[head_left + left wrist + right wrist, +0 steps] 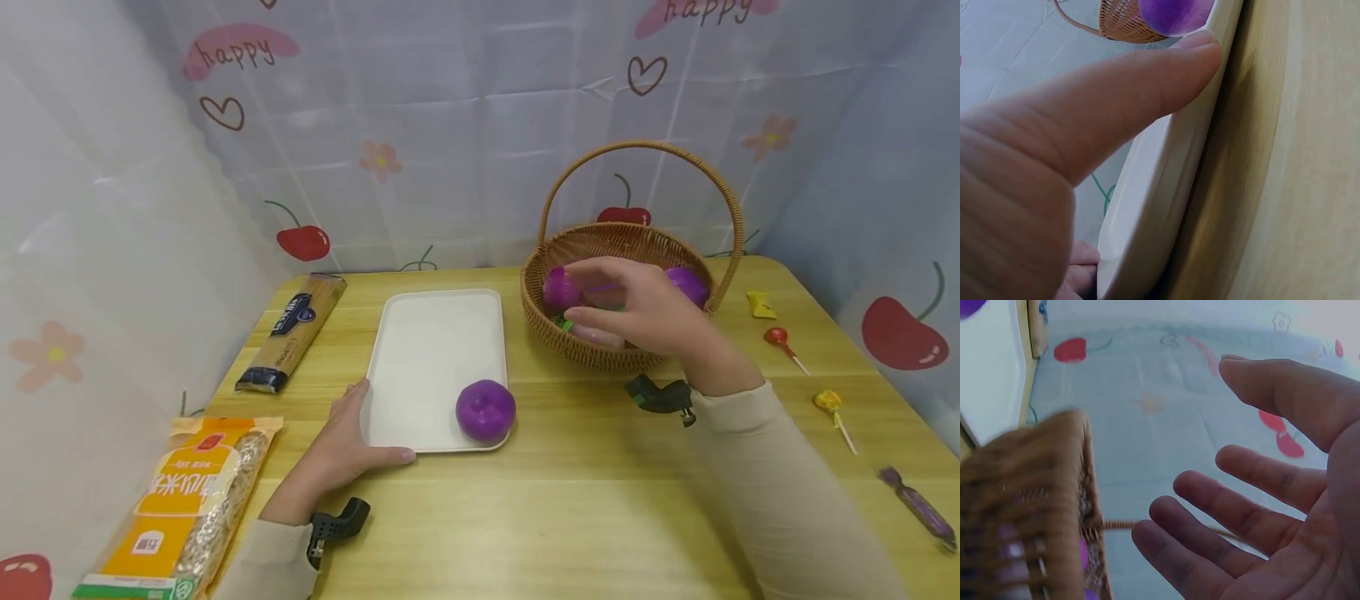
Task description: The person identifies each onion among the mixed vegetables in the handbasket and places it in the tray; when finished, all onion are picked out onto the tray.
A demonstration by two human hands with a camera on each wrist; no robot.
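Observation:
A white rectangular tray (438, 367) lies on the table, and a round, glossy purple toy fruit or vegetable (486, 411) sits in its near right corner. My left hand (341, 446) holds the tray's near left corner. Its thumb (1166, 78) lies along the near rim, with the other fingers at the left side. Over the wicker basket (600, 358) is my right hand (645, 304), fingers spread and apart in the right wrist view, nothing between them. Purple pieces (686, 286), a magenta one (561, 290) and a pale pink one (597, 335) lie inside, partly hidden by that hand.
Left of the tray lie a spaghetti pack (294, 333) and an orange noodle bag (180, 508). Along the right side are a yellow wrapped candy (761, 304), a red lollipop (780, 340), a yellow lollipop (829, 404) and a purple wrapped candy (918, 508). The basket's tall handle (637, 145) arches up.

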